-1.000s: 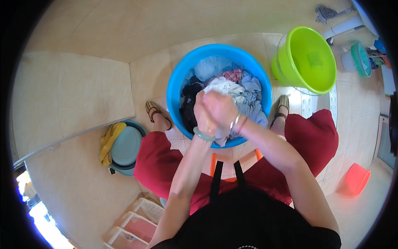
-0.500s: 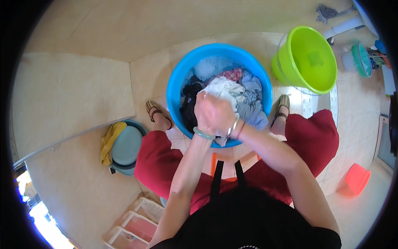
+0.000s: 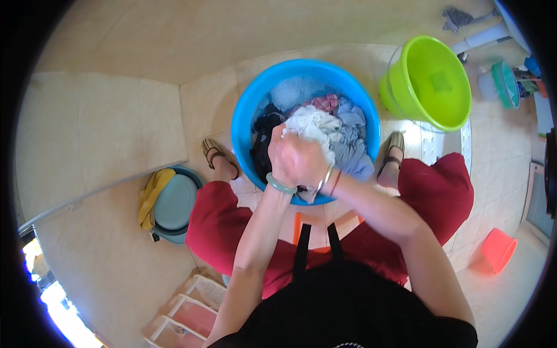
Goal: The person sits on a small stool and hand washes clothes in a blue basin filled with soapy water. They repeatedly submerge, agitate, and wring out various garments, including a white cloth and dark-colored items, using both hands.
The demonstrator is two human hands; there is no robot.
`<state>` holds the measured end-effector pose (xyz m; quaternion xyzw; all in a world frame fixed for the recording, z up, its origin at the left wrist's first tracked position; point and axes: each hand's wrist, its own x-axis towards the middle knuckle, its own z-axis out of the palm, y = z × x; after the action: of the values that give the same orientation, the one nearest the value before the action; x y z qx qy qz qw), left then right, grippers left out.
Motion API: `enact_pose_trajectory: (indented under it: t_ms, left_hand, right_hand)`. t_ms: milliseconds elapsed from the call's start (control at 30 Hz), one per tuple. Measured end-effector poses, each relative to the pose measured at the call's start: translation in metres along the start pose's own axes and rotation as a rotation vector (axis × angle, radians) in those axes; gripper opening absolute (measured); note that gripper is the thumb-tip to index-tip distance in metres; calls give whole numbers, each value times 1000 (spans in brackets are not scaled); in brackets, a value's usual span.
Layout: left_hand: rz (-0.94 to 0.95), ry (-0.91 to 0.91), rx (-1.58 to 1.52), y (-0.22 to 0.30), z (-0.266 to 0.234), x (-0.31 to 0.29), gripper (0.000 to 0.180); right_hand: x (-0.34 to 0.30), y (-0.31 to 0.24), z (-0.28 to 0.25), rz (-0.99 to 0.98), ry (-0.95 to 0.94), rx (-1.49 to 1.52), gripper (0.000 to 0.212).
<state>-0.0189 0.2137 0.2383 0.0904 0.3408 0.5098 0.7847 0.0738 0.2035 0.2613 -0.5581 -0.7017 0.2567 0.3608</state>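
A blue round basin [image 3: 243, 104] stands on the floor between my feet, with wet clothes and foamy water [image 3: 287, 93] in it. My left hand [image 3: 281, 159], above a pale green bangle, is closed and pressed against my right hand [image 3: 309, 161]. The right one, blurred by motion, wears a silver bangle and a red string. Both are closed on a white garment [image 3: 310, 122] that spreads out beyond my knuckles; the part between my palms is hidden. Around it lie a black garment [image 3: 264, 139], grey-blue clothes [image 3: 353, 136] and a pink checked cloth [image 3: 325, 103].
A lime-green bucket [image 3: 400, 87] stands right of the basin. At left are grey-blue basins [image 3: 176, 200] with a yellow cloth [image 3: 152, 197]. A white rack [image 3: 171, 319] stands lower left, a coral tub [image 3: 499, 250] at right. Tiled wall rises behind.
My hands stay pressed together on the white garment, with only a slight shift. The whole view has moved a little; the basin and clothes look otherwise the same.
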Motion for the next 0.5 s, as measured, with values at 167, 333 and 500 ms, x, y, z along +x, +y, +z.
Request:
enact_pose_trajectory:
  t_ms: [167,333,500]
  left_hand:
    - [-107,383,94,-13,25,7,39]
    - [270,322,774,15,-41,10,66]
    - [588,-308,1786,47,37,-19,73]
  right_hand:
    - [23,101,-14,254,93,59,30]
    - [30,89,-53,359,-89,516,31]
    - [44,47,-65,226,-390,784,22]
